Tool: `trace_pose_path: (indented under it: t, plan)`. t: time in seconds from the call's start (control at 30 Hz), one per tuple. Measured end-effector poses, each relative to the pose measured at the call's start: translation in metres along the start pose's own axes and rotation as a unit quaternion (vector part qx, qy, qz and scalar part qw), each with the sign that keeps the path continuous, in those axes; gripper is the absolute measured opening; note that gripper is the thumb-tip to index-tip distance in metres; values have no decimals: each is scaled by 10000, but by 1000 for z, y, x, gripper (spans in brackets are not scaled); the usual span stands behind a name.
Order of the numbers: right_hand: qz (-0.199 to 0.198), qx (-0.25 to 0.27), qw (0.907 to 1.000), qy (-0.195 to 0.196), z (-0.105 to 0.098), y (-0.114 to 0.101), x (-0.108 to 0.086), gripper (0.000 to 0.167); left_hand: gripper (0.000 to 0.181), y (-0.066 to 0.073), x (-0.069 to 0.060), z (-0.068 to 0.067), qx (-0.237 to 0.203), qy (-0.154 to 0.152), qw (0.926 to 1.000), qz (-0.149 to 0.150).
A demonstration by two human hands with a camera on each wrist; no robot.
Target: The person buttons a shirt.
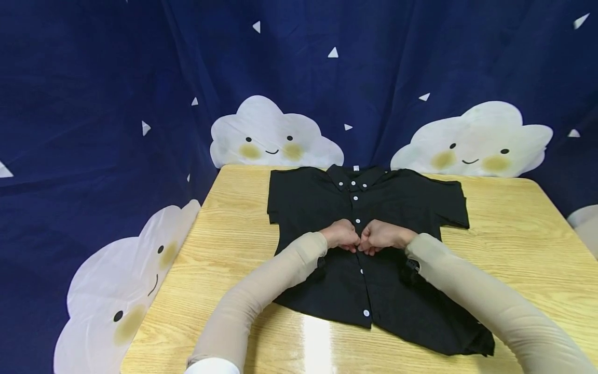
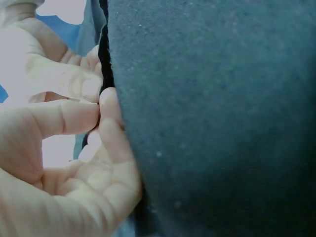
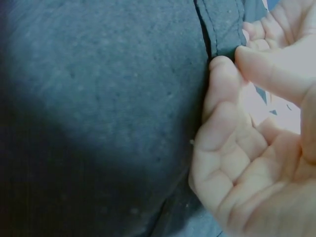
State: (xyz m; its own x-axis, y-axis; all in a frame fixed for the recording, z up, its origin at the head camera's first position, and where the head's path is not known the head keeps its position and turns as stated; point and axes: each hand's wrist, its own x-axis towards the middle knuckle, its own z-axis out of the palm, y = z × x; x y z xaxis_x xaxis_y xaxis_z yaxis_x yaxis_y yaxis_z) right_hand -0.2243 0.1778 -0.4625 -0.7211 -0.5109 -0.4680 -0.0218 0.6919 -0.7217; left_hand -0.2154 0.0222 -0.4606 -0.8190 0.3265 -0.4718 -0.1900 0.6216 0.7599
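Observation:
A black short-sleeved button-up shirt (image 1: pixel 308 195) lies face up on the wooden table, collar at the far side. White buttons run down its front, among them a button (image 1: pixel 357 221) just above the hands and a button (image 1: pixel 366 313) near the hem. At mid-front my left hand (image 1: pixel 343 235) pinches the placket edge between thumb and fingers. Close against it, my right hand (image 1: pixel 384 235) pinches the placket (image 3: pixel 224 24) too. The left wrist view shows both sets of fingertips meeting at the dark fabric edge. Whatever button lies between them is hidden.
The wooden table (image 1: pixel 233 218) extends on both sides of the shirt. Behind it hangs a dark blue curtain (image 1: pixel 299 67) with white clouds and triangles. The shirt's lower right corner (image 1: pixel 481 340) is bunched under the right forearm.

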Motion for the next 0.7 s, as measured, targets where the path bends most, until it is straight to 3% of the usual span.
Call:
trace_pose_path:
  t: [0.47, 0.7]
  plan:
    - [-83, 37, 9999, -100, 0, 1, 0, 14, 33, -3, 4, 0, 689, 122, 9973, 202]
    - [-42, 228, 9997, -113, 1, 2, -1, 12, 32, -7, 4, 1, 683, 206, 9968, 373]
